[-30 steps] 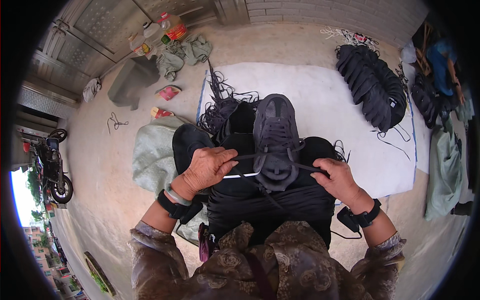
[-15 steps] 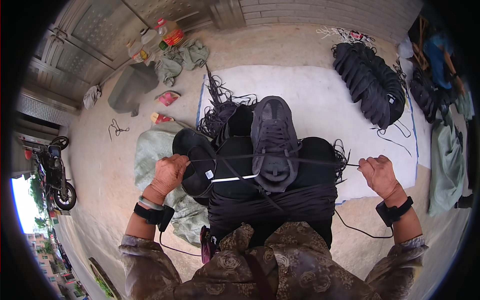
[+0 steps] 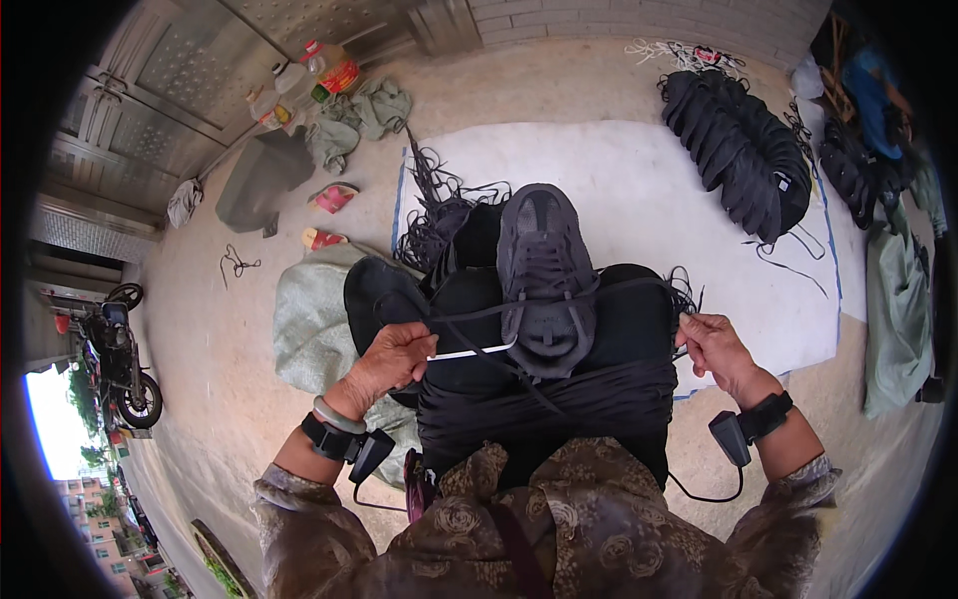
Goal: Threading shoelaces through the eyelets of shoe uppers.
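Note:
A dark grey sneaker (image 3: 544, 270) rests on my lap, toe pointing away, with laces threaded through its upper eyelets. A loose black shoelace (image 3: 469, 314) runs across the shoe's tongue. My left hand (image 3: 397, 357) is closed in a pinch at the lace's left part, beside a white strip (image 3: 469, 351) lying over the dark cloth. To the right of the shoe, my right hand (image 3: 714, 347) pinches the other side of the lace; the exact grip is partly hidden. Another black shoe upper (image 3: 379, 299) lies just beyond my left hand. Many black laces (image 3: 549, 409) lie across my lap.
A white sheet (image 3: 619, 170) covers the floor ahead, with a row of black shoe uppers (image 3: 733, 150) at its right. Tangled black laces (image 3: 439, 220) lie left of the sneaker. Plastic bottles (image 3: 329, 68) stand by the metal door, and a motorcycle (image 3: 125, 354) is at far left.
Both hands have come inward, the left one also slightly down toward the white strip. The lace, stretched taut across the shoe before, now hangs slacker.

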The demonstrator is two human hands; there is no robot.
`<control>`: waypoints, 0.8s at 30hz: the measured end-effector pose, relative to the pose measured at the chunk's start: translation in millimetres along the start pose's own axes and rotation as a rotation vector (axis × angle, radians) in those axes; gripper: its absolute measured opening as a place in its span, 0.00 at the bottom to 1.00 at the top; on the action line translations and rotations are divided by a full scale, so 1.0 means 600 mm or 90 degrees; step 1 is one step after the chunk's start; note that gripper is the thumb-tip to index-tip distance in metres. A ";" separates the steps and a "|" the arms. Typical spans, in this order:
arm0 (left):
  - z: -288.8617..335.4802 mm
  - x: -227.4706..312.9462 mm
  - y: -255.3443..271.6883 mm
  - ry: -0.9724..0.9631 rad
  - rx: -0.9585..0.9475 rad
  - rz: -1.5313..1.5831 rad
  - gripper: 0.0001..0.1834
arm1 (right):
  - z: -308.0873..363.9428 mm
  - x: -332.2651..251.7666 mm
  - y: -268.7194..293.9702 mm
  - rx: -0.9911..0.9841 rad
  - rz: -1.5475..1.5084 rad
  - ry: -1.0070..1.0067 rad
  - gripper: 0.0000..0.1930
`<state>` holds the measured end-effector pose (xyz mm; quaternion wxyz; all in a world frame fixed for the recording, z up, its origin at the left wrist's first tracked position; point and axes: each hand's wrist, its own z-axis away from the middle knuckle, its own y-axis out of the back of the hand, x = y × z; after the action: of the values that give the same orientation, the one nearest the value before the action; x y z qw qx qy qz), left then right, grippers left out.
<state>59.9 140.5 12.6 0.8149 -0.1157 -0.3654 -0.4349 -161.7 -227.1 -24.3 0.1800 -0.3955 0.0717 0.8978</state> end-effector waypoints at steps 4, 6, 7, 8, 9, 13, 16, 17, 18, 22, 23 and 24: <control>-0.036 0.029 -0.067 0.030 -0.120 0.112 0.10 | -0.002 -0.039 -0.091 -0.223 -0.109 -0.123 0.06; -0.055 0.043 -0.085 0.030 -0.153 0.133 0.09 | -0.024 -0.033 -0.113 -0.257 -0.089 -0.100 0.04; -0.067 0.043 -0.087 0.019 -0.140 0.147 0.09 | -0.034 -0.036 -0.128 -0.234 -0.026 -0.039 0.05; -0.079 0.045 -0.088 0.007 -0.129 0.159 0.09 | -0.042 -0.039 -0.138 -0.207 0.036 0.021 0.06; -0.087 0.051 -0.090 -0.008 -0.125 0.195 0.09 | -0.051 -0.044 -0.144 -0.207 0.034 0.021 0.06; -0.122 0.069 -0.099 -0.095 -0.099 0.320 0.10 | -0.081 -0.052 -0.151 -0.105 -0.016 0.124 0.08; -0.117 0.062 -0.103 -0.121 -0.009 0.271 0.11 | -0.080 -0.046 -0.156 -0.041 -0.104 0.167 0.09; -0.109 0.062 -0.107 -0.138 0.015 0.266 0.13 | -0.076 -0.041 -0.155 -0.038 -0.115 0.206 0.08; -0.103 0.058 -0.110 -0.136 0.009 0.267 0.13 | -0.074 -0.037 -0.152 -0.035 -0.125 0.246 0.08; -0.088 0.043 -0.115 -0.137 0.055 0.193 0.13 | -0.075 -0.014 -0.147 -0.016 -0.208 0.217 0.06; -0.085 0.039 -0.115 -0.135 0.044 0.197 0.12 | -0.074 -0.013 -0.146 -0.025 -0.217 0.218 0.05; -0.082 0.036 -0.116 -0.133 0.033 0.202 0.12 | -0.072 -0.012 -0.149 -0.025 -0.218 0.218 0.05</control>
<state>36.7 60.6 -16.2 0.8336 -0.1955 -0.4359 -0.2773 -93.6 -158.4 -46.8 0.3074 -0.5521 0.0155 0.7749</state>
